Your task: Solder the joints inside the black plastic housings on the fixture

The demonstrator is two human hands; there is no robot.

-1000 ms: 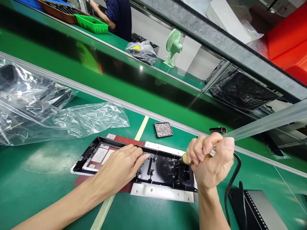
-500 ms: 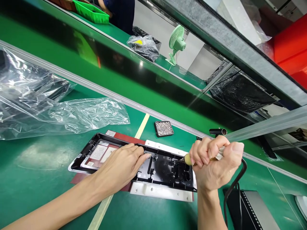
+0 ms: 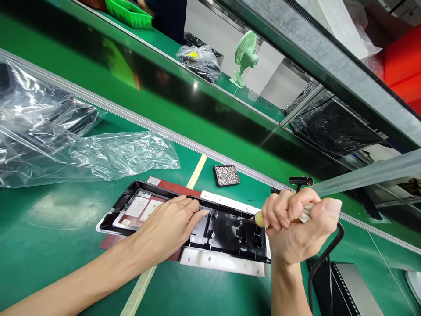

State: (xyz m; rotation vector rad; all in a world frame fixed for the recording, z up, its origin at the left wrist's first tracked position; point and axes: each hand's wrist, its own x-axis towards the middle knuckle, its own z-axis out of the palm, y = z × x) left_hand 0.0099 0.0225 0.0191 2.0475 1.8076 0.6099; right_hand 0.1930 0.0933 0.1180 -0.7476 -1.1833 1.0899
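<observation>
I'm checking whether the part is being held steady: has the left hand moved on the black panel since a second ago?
No. The left hand lies flat on the black panel, fingertips by the same upright slot as before; only the camera shifted.

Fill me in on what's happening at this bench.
A person is working on a long black panel lying on the green bench. The left hand lies flat on the panel. The right hand grips a corded tool, its tip down at the panel's right part. A small tray of screws sits just behind, and clear plastic bags lie to the left.
</observation>
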